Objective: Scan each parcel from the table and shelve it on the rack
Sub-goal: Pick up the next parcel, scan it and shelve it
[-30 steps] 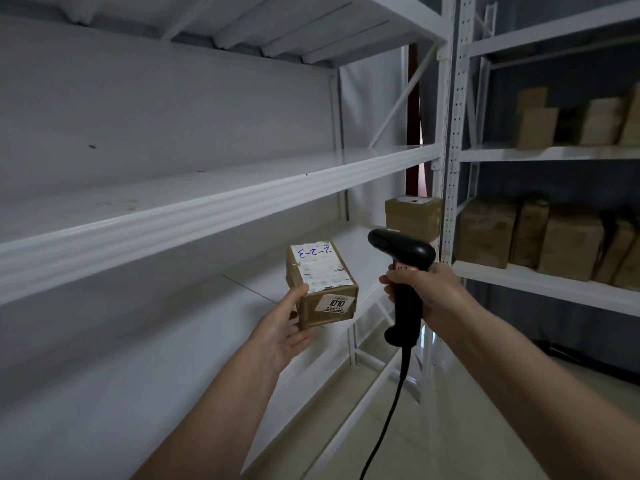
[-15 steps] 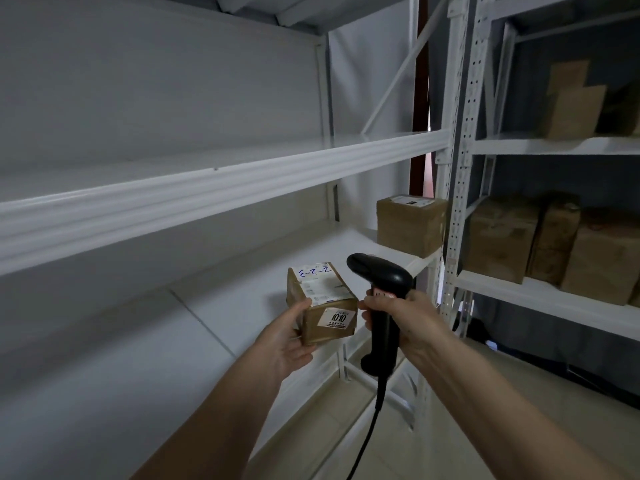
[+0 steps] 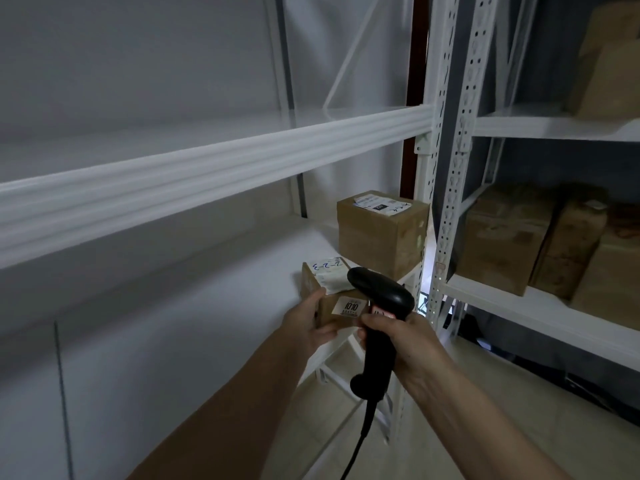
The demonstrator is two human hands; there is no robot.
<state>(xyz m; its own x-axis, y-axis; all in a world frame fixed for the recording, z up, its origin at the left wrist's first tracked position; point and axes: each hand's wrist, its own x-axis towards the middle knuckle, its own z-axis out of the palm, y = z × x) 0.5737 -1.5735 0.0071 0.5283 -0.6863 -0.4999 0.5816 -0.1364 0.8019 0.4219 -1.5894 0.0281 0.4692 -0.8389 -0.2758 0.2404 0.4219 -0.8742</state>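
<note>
The left hand grips the small brown cardboard parcel at the white metal shelf edge, label up for reading — the right hand clasps the black handheld scanner, likely keeping it ready.

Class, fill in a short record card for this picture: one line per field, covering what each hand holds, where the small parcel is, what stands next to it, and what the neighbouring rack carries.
left hand: left hand grips the small parcel from its near side
right hand: right hand holds the black scanner by its handle
parcel position: at the front edge of the lower shelf; whether it rests on it cannot be told
parcel markings: handwritten top label, 1010 sticker on the near face
neighbour: larger labelled box behind it on the same shelf
right rack: several brown parcels
</note>
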